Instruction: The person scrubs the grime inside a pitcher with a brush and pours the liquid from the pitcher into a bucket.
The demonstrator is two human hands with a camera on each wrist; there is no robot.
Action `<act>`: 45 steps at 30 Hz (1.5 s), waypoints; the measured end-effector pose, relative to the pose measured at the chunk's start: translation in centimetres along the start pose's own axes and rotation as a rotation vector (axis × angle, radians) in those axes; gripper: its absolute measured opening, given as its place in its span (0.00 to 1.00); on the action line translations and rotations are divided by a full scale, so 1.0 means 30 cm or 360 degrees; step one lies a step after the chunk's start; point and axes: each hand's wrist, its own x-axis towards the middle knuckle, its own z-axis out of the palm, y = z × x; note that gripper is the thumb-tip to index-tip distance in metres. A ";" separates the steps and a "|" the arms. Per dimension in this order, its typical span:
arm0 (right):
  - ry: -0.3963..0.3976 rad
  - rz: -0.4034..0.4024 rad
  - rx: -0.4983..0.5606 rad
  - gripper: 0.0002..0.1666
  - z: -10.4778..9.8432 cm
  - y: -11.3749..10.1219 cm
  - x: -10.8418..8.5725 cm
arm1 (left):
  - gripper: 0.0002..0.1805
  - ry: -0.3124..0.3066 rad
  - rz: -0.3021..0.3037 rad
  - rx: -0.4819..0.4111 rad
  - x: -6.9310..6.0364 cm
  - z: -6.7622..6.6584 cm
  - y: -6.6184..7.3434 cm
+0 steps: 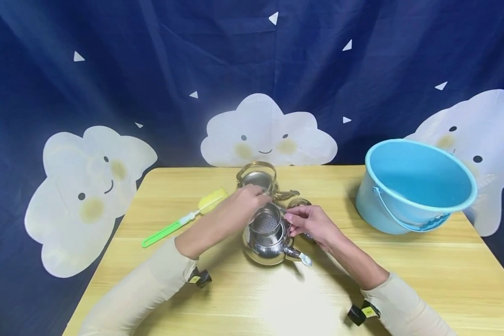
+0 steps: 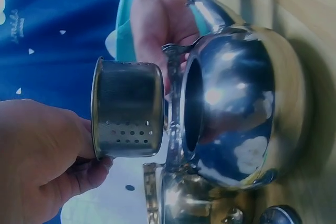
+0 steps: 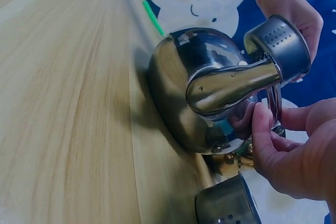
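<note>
Strainer in left hand, just above open-mouthed teapot

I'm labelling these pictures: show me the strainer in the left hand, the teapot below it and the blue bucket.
Strainer (image 2: 128, 103): left wrist view, on its side.
Teapot (image 2: 239, 114): left wrist view, on its body.
Blue bucket (image 1: 370, 205): head view, on its outer wall.
</note>
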 end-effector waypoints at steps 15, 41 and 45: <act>-0.0007 0.0013 -0.0021 0.26 0.004 -0.006 0.002 | 0.15 0.0220 -0.0029 -0.0023 -0.068 -0.022 -0.056; -0.0016 -0.0005 -0.0087 0.25 0.007 -0.021 0.015 | 0.11 0.0305 -0.0253 -0.0148 -0.215 -0.005 -0.158; -0.0003 -0.0002 -0.0091 0.25 0.001 -0.021 0.018 | 0.10 0.0283 -0.0328 -0.0190 -0.238 0.007 -0.175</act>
